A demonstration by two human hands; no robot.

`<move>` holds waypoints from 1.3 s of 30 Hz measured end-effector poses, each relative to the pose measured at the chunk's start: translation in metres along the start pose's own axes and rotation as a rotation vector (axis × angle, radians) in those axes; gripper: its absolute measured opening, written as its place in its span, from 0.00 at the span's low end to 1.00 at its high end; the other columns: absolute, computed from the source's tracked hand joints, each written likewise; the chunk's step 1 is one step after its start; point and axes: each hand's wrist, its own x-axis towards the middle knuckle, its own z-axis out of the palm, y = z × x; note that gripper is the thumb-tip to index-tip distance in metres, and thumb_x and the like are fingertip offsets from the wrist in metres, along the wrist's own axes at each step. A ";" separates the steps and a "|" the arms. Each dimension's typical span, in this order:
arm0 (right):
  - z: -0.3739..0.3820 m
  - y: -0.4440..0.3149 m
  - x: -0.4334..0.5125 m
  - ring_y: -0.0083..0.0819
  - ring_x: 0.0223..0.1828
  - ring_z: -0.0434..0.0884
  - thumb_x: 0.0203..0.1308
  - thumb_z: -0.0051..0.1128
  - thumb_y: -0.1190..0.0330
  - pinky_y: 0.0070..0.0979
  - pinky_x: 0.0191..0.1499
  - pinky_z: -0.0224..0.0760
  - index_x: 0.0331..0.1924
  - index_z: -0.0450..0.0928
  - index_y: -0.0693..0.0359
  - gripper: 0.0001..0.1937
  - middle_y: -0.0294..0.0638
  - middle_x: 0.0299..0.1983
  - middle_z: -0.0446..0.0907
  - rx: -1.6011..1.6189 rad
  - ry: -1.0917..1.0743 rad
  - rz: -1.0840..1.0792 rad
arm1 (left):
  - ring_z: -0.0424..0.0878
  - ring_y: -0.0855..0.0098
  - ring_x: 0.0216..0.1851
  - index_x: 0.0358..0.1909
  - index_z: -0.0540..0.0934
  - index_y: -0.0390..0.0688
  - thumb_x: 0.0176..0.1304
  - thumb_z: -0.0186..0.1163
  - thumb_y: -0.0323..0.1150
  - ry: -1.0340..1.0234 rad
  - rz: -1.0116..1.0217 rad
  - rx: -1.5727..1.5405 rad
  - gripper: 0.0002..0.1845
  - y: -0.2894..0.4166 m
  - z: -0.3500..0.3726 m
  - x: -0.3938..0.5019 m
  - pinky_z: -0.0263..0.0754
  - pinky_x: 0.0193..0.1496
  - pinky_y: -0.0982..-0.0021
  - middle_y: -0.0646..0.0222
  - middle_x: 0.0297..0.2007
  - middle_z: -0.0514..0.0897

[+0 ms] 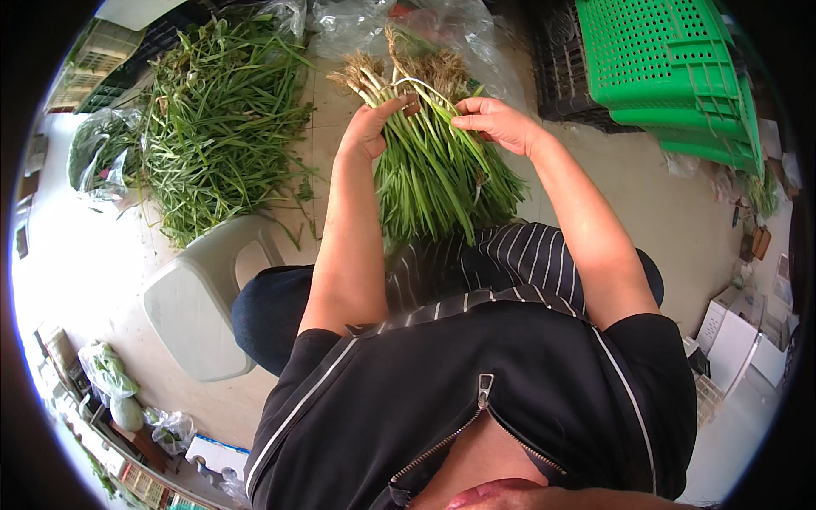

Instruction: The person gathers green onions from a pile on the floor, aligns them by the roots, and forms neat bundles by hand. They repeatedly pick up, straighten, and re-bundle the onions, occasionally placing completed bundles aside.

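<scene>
A thick bunch of long green leafy stalks with white bases and brown roots (433, 172), like garlic greens or scallions, lies before me, roots pointing away and leaves reaching my lap. My left hand (373, 124) is at the left of the white stems, its fingers closed on the stalks near the roots. On the right side, my right hand (494, 122) pinches a long stalk (468, 127) between thumb and fingers. A pale strand (414, 81) runs across the stems between both hands. Some fingertips are hidden among the stems.
To the left lies a large loose heap of green leaves (223, 121). A grey plastic stool (197, 306) stands beside my left knee. Clear plastic sheeting (357, 29) lies beyond the bunch. Green perforated crates (663, 64) and a black crate (567, 64) are at the upper right.
</scene>
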 end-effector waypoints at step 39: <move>0.040 -0.021 0.029 0.33 0.33 0.83 0.58 0.56 0.48 0.30 0.40 0.75 0.39 0.84 0.58 0.21 0.41 0.30 0.84 -0.776 0.348 -0.283 | 0.82 0.69 0.32 0.37 0.80 0.38 0.60 0.65 0.35 0.087 0.057 -0.003 0.10 0.028 0.021 -0.012 0.80 0.35 0.66 0.66 0.30 0.83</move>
